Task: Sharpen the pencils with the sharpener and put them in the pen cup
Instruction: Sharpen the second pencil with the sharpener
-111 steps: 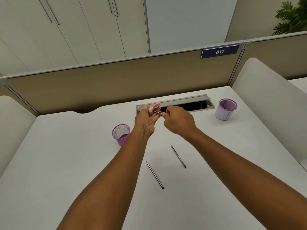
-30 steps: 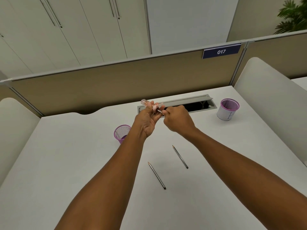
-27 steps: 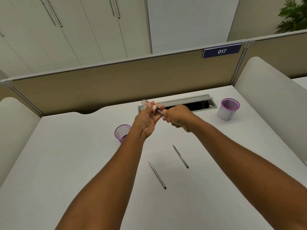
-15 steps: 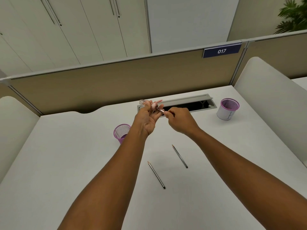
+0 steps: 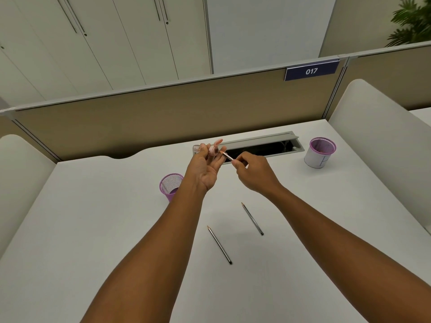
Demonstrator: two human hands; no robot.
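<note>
My left hand [image 5: 203, 169] holds a small pink and clear sharpener [image 5: 212, 150] at its fingertips, above the desk's middle. My right hand [image 5: 254, 174] pinches a pencil [image 5: 227, 156] whose tip points into the sharpener. Two more dark pencils lie on the white desk: one [image 5: 252, 218] under my right wrist and one [image 5: 219, 245] nearer to me. A purple mesh pen cup [image 5: 170, 186] stands just left of my left wrist, partly hidden by it.
A second purple-rimmed cup [image 5: 320, 152] with a white lining stands at the back right. An open grey cable tray [image 5: 263, 145] runs along the desk's rear. A tan partition [image 5: 140, 117] closes the back; white side panels flank the desk.
My right hand has twisted back and forth at the pencil and now sits slightly farther right. The sharpener has tilted a little in my left hand. The lying pencils have not moved.
</note>
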